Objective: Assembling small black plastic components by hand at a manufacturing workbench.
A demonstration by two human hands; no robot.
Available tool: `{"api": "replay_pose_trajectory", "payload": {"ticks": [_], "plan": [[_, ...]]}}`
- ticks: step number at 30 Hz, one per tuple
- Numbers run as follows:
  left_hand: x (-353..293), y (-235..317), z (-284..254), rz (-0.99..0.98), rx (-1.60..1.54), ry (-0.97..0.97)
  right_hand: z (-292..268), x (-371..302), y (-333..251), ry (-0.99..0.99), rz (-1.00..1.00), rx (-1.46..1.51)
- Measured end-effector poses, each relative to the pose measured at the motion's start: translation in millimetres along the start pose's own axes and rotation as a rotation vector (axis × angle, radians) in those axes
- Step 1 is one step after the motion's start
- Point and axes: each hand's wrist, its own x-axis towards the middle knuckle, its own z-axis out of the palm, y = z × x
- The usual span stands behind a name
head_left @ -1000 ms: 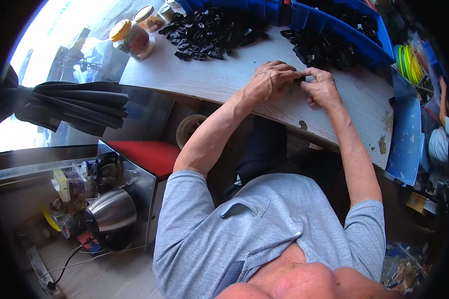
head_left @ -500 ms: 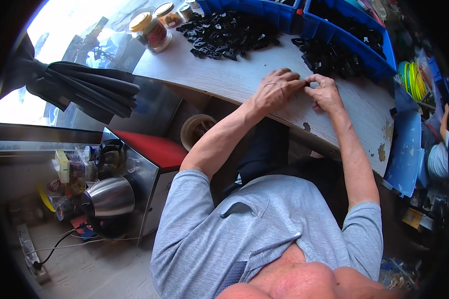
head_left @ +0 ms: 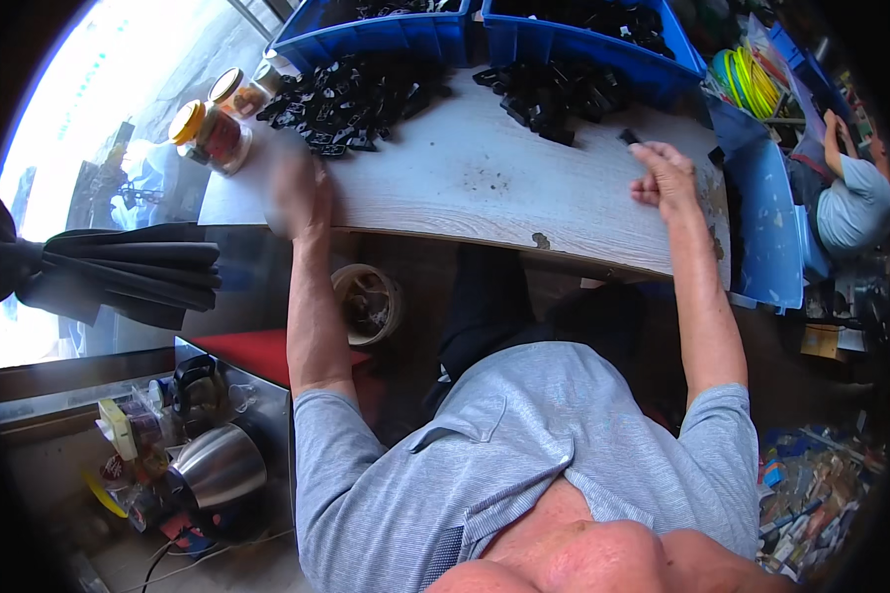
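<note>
My right hand (head_left: 667,180) is over the right side of the white tabletop, thumb and fingers pinching a small black plastic piece (head_left: 629,136). Motion smears my left hand (head_left: 299,190) at the table's left front edge, just below a wide pile of black plastic parts (head_left: 341,99); whether it holds anything cannot be made out. A second pile of black parts (head_left: 554,97) lies on the table between the hands, toward the back.
Two blue bins (head_left: 386,38) (head_left: 593,47) of black parts line the table's back. Lidded jars (head_left: 218,143) stand at its left end. A light blue tub (head_left: 769,227) hangs by the right edge; beyond it another person (head_left: 853,208) sits. A bucket (head_left: 368,301) is below the table.
My hands were together over the middle of the table and are now far apart. The left swung left toward the left pile; the right keeps a black piece. The whole view has shifted.
</note>
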Motion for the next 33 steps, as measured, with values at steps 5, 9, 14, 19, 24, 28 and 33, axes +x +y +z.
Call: {"api": "replay_pose_trajectory", "payload": {"ticks": [5,9,14,19,24,28,33], "plan": [[-4.5,-19.4,2.5,0.061,-0.070,-0.028,-58.1,18.5,-4.5,0.317,-0.029,0.102],[-3.4,-23.2,-2.4,0.069,-0.012,0.138,-40.1,7.8,-8.1,0.261,-0.044,0.073],[3.7,-24.0,-3.1,0.091,0.015,0.008,16.7,-1.1,-9.6,-0.025,-0.010,-0.118],[-5.8,-12.1,-8.0,0.060,-0.033,-0.003,64.3,-6.5,-19.7,-0.133,-0.009,-0.290],[-21.0,-8.5,-14.1,0.089,-0.078,0.025,92.1,-8.7,-24.5,-0.143,-0.057,-0.455],[-34.7,8.8,-21.3,0.133,-0.126,0.020,97.3,-7.1,-23.1,-0.136,-0.075,-0.514],[-52.6,59.3,-26.8,0.082,-0.404,-0.070,84.9,-5.6,-16.5,-0.229,-0.015,-0.437]]}}
